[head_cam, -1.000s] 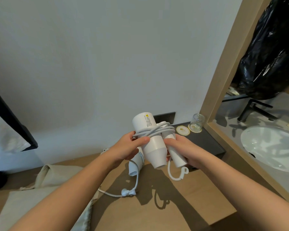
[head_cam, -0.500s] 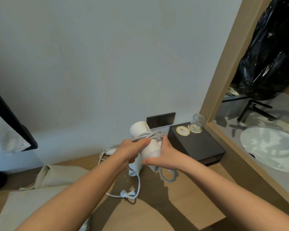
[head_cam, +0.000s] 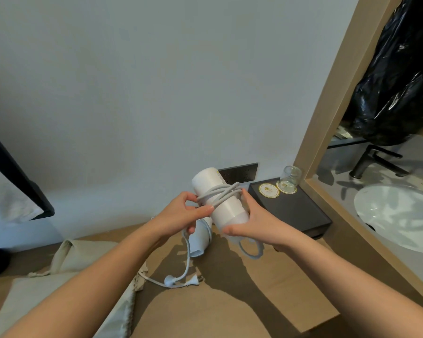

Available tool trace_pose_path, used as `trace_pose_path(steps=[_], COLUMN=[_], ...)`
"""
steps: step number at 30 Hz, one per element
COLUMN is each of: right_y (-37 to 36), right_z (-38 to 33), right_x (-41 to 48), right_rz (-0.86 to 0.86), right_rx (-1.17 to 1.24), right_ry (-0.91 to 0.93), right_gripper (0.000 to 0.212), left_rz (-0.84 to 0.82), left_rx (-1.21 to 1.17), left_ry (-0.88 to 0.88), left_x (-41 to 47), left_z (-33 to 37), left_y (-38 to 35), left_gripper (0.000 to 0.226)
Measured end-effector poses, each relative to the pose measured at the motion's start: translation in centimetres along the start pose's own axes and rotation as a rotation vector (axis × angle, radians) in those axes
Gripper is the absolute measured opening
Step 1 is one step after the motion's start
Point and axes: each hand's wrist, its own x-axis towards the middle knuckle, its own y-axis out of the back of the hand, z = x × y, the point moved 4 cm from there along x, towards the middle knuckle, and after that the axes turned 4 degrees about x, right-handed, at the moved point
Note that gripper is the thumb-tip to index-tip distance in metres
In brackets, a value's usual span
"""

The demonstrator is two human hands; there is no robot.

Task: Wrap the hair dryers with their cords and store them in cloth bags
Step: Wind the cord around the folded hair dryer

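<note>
White hair dryer [head_cam: 226, 211], centre of frame: is gripped round its body by the right hand [head_cam: 257, 228], its wound cord [head_cam: 217, 195] seemingly pinched by the left hand [head_cam: 178, 215].

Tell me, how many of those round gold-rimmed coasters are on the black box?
2. The bare coaster lies at the back of the box; the second coaster sits right of it, under the glass. None seems hidden.
</note>
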Motion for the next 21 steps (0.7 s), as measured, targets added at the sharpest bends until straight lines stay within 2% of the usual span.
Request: trace_pose_path(steps=[3, 7, 11, 15, 17, 21], right_y=[0.6, 1.0, 0.5, 0.2, 0.3, 0.0], right_z=[0.5, 1.2, 1.4, 0.7, 0.6, 0.0], right_x=[-0.2, -0.1, -0.4, -1.1, -1.2, -1.8], right_rz=[-0.039, -0.139, -0.202, -0.286, -0.33, -0.483], right_rx=[0.136, 0.451, 0.642, 0.784, 0.875, 0.986], right_ry=[-0.034, -0.076, -0.096, -0.084, -0.101, -0.119], right_gripper=[0.083, 0.088, 0.102, 0.092, 0.092, 0.092], left_rz=[0.007, 0.023, 0.042, 0.059, 0.017, -0.199], left_rx=[0.004, -0.116, -0.204, -0.286, -0.33, -0.287], left_ry=[-0.087, -0.17, -0.236, -0.229, -0.202, -0.112], left_x=[-0.4, -0.4, 0.0, 0.5, 1.0, 1.7], left_z=[0.0, 0.1, 0.7, 0.6, 0.4, 0.7], left_y=[0.3, 0.8, 0.8, 0.4, 0.2, -0.7], left_gripper=[0.033, 0.026, 0.009, 0.009, 0.022, 0.089])
